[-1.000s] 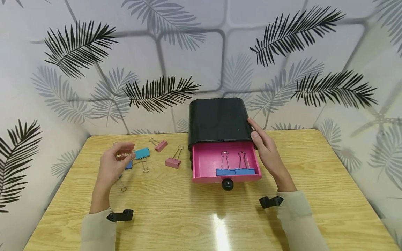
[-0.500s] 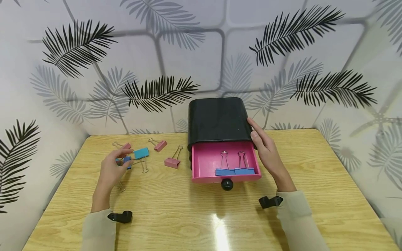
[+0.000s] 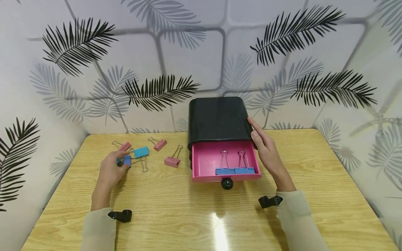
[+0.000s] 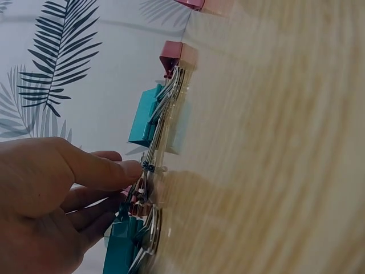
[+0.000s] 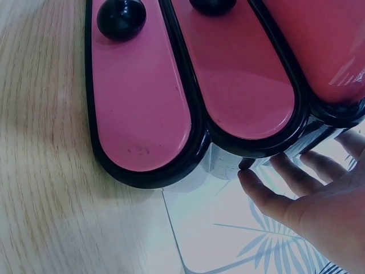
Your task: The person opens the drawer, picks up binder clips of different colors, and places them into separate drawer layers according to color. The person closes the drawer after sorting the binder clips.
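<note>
Resting against the right side of the black cabinet (image 3: pixel 218 118), right hand (image 3: pixel 267 150) has fingers extended and apart. Cabinet stands at the far middle of the table (image 3: pixel 176 216); top drawer (image 3: pixel 205 160) is pulled out toward the near side, pink inside, black knob (image 3: pixel 227 183) on its front. Two blue binder clips (image 3: pixel 225 171) sit side by side along the drawer's near wall, right half, wire handles pointing far. Right wrist view shows two more pink drawer fronts (image 5: pixel 140 97) below, both flush in the frame. Left hand (image 3: pixel 110 169) is low over the loose clips, left of the cabinet and well apart from it: thumb and fingers bent, tips right at a blue clip (image 3: pixel 127 160). Can't tell if they're pinching it; thumb hides the spot in left wrist view. Turquoise clip (image 3: pixel 141 152) lies just right of the blue one. Teal clip (image 4: pixel 118 245) is partly hidden by the left hand in head view. Pink ones: one clip (image 3: pixel 125 146) just far of the hand, another (image 3: pixel 160 145) far right of the turquoise, third (image 3: pixel 172 161) nearest the cabinet. Some wire handles (image 3: pixel 120 187) poke out right of the left wrist.
</note>
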Demonstrator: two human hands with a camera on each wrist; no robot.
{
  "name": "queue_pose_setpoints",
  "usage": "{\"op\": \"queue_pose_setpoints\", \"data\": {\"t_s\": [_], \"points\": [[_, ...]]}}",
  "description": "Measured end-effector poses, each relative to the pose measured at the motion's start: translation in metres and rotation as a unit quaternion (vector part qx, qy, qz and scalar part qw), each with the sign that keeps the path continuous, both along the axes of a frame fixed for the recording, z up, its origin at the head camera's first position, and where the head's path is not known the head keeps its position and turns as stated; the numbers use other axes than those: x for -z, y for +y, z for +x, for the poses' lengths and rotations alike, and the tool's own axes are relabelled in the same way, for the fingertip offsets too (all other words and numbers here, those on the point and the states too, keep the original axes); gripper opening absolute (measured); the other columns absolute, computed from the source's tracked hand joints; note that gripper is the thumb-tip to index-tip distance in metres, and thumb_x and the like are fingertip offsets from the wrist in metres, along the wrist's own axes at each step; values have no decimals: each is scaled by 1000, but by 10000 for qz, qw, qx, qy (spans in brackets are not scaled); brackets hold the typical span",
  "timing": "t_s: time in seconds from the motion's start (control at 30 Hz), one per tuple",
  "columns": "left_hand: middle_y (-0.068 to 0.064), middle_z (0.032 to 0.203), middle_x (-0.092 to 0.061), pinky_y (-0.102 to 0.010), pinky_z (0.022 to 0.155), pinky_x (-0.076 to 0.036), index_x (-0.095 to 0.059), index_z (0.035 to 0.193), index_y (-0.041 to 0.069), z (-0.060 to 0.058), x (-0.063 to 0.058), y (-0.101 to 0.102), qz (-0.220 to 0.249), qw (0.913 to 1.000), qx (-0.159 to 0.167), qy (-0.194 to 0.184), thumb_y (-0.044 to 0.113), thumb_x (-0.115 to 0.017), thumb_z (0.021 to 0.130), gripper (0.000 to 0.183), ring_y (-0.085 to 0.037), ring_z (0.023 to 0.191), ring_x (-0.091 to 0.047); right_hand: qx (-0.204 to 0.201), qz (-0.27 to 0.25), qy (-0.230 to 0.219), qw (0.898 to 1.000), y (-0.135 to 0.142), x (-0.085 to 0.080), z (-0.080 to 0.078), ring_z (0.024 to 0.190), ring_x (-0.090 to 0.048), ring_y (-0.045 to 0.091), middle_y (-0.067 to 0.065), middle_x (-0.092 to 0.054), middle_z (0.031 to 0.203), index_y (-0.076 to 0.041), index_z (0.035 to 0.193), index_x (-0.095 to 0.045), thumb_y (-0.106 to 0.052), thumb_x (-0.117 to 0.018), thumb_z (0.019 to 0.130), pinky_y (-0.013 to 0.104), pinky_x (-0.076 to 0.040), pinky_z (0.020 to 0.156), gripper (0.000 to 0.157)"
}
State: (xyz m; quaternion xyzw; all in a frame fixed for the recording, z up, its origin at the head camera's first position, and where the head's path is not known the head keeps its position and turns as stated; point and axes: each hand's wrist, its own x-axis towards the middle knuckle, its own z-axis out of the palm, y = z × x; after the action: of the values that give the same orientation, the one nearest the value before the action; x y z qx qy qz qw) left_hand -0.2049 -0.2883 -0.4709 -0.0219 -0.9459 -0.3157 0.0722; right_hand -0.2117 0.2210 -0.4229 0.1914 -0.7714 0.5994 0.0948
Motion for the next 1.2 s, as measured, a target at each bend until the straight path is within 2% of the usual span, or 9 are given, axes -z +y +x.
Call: {"op": "queue_pose_setpoints", "data": {"t_s": [0.13, 0.47, 0.67, 0.83, 0.93, 1.03, 1.1, 1.2], "points": [[-39, 141, -48, -68, 104, -41, -60, 134, -7, 1, 0, 0, -46, 9999, 22, -98, -8, -72, 89, 47, -58, 132, -42, -25, -32, 21, 10000, 0, 1, 0, 151, -32, 20, -3, -29, 167, -24, 162, -34, -26, -38, 113, 17, -38, 110, 48], [-37, 139, -50, -68, 106, -40, -62, 131, -10, 1, 2, -3, -175, 9996, 204, 65, -11, -72, 86, 46, -59, 132, -43, -53, -121, -72, 9999, 1, 1, 2, 149, -36, 22, -3, -29, 166, -26, 162, -34, -29, -37, 113, 16, -42, 107, 48], [-33, 142, -49, -66, 107, -40, -63, 133, -8, 4, 1, -8, 224, 9995, 180, -94, -5, -76, 88, 47, -56, 135, -41, -41, -93, -74, 9999, 0, 1, 3, 149, -35, 21, -3, -30, 166, -26, 162, -34, -29, -37, 113, 16, -42, 107, 48], [-31, 141, -51, -61, 102, -47, -64, 132, -7, 8, -3, -12, 723, 9969, 305, -43, -3, -77, 89, 46, -52, 128, -50, -21, -69, -77, 9999, 0, 1, 4, 149, -35, 22, -2, -30, 166, -26, 162, -34, -29, -37, 113, 16, -41, 107, 48], [-31, 142, -49, -54, 98, -53, -62, 135, -7, 9, -8, -13, 1066, 9934, 388, -148, -3, -76, 90, 48, -52, 125, -55, 8, -37, -74, 10000, 0, 1, 4, 149, -35, 21, -3, -30, 166, -27, 162, -34, -29, -37, 113, 16, -41, 107, 48], [-31, 145, -45, -36, 89, -59, -59, 139, -5, 11, -12, -14, 1363, 9893, 418, -322, -3, -75, 91, 51, -53, 125, -55, 36, -4, -65, 10000, 1, 1, 3, 148, -36, 22, -3, -30, 166, -27, 162, -34, -29, -37, 113, 16, -41, 107, 48], [-31, 145, -42, -23, 84, -58, -58, 140, -7, 11, -15, -15, 1481, 9874, 433, -363, -3, -75, 91, 52, -54, 126, -54, 47, 5, -65, 10000, 1, 1, 3, 148, -36, 21, -4, -30, 166, -28, 161, -34, -30, -37, 113, 16, -41, 106, 48], [-32, 140, -44, -12, 82, -53, -56, 139, -11, 12, -19, -15, 1540, 9866, 461, -278, -5, -75, 90, 52, -55, 127, -52, 33, -6, -62, 10000, 1, 1, 3, 148, -36, 21, -4, -30, 166, -27, 161, -34, -29, -37, 113, 16, -41, 107, 48]]}}
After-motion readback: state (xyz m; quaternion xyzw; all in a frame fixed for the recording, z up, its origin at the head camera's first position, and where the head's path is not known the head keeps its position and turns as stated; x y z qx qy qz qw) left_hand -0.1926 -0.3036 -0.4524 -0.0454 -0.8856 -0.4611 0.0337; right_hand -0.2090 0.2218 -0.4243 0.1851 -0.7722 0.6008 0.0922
